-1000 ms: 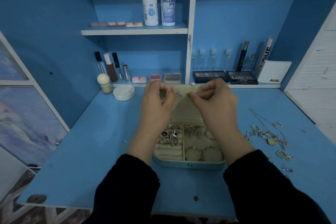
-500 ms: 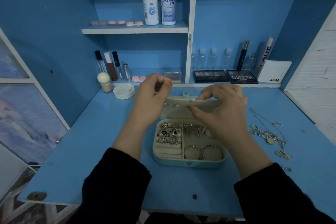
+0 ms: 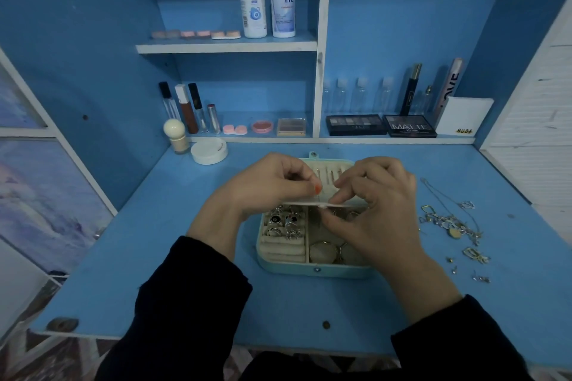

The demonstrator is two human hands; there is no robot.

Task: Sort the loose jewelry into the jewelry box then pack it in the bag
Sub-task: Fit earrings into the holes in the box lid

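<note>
I see the blue tabletop (image 3: 185, 257) carrying the open jewelry box (image 3: 315, 271) midway, nearer the front edge, with its lid laid back. The right hand (image 3: 377, 213) pinches the box's cream flap (image 3: 306, 203) above the trays. The left hand (image 3: 266, 185) curls beside it, and I cannot tell its grip. Loose jewelry (image 3: 448, 223) lies by the right edge. Rings (image 3: 283, 221) sit in the box's left compartment.
</note>
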